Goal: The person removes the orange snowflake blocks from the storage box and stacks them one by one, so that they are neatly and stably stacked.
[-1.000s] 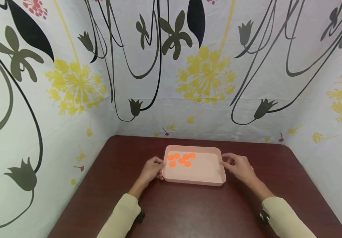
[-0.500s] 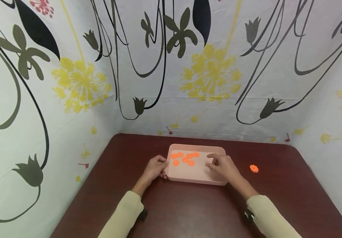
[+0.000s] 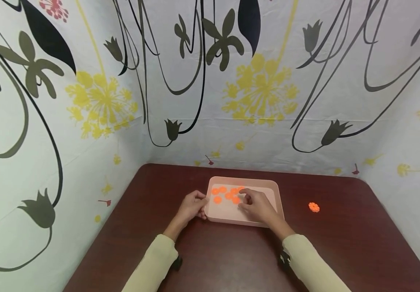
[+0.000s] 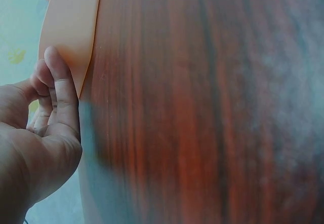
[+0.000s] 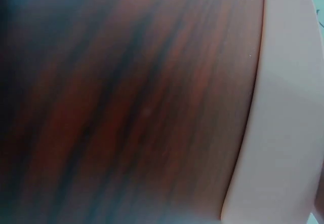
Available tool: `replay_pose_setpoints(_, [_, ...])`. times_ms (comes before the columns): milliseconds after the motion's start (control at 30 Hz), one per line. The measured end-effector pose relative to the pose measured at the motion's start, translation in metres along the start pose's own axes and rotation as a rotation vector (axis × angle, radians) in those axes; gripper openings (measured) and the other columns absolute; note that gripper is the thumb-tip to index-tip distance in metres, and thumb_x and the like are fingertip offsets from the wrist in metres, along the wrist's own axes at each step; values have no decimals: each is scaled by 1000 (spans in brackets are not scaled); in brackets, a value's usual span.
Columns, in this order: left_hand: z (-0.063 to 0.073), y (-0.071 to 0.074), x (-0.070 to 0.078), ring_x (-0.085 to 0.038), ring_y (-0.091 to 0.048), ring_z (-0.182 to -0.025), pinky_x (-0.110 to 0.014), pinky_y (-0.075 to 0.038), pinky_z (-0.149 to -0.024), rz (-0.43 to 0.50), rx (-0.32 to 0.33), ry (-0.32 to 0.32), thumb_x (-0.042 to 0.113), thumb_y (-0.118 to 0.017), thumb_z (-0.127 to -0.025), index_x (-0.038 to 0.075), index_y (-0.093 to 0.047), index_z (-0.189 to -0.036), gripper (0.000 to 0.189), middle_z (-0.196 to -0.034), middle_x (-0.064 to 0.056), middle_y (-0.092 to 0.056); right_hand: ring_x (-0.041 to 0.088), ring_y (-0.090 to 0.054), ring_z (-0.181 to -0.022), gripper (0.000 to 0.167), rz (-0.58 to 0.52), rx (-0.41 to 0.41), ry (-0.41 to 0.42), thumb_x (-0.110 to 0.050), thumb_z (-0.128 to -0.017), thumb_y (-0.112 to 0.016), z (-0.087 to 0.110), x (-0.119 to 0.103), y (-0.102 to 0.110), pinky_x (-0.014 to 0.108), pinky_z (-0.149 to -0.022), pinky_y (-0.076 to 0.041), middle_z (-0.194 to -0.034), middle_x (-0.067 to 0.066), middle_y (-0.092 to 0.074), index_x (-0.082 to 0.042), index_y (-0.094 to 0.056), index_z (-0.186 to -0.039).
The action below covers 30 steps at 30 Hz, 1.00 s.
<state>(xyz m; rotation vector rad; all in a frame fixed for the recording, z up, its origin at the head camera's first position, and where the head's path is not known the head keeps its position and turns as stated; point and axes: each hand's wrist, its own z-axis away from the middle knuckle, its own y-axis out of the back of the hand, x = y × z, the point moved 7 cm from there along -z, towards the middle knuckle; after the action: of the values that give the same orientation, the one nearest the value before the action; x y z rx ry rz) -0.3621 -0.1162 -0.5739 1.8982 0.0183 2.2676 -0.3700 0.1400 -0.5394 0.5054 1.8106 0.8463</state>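
Orange discs (image 3: 228,196) lie just beside the right hand (image 3: 259,206), thumb and forefinger parted, while the left hand (image 3: 191,205) grips their tray (image 3: 224,213).

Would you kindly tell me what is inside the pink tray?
Several orange pieces lie in the left part of the tray. The right hand covers some of its right half, so anything beneath cannot be seen.

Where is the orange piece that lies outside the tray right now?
In the head view, the lone orange piece lies on the dark red-brown table, to the right of the pink tray and apart from it.
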Motion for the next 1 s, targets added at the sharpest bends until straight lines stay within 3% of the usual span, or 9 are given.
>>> replay_pose_setpoints(500, [-1, -1, 5, -14, -61, -53, -30, -63, -54, -3, 18, -5, 18, -66, -104, 1, -61, -122, 25, -70, -5, -60, 13, -48, -71, 41, 117, -29, -78, -27, -89, -87, -15, 2, -10, 30, -70, -42, -75, -3, -57, -9, -75, -124])
replay_pose_setpoints(833, [-1, -5, 3, -14, -60, -53, -31, -64, -54, -11, 12, 4, 18, -66, -104, 1, -61, -120, 23, -67, -3, -59, 10, -58, -75, 29, 125, 21, -62, -25, -87, -88, -11, 6, -10, 33, -75, -54, -82, -3, -71, -11, -80, -111])
replay_pose_setpoints(1000, [1, -5, 1, -14, -60, -52, -31, -64, -54, -14, 18, 6, 16, -64, -104, 0, -61, -121, 23, -67, -4, -58, 16, -69, -86, 28, 104, 6, -70, -23, -89, -86, -10, 5, -13, 40, -83, -60, -96, 3, -79, -9, -81, -112])
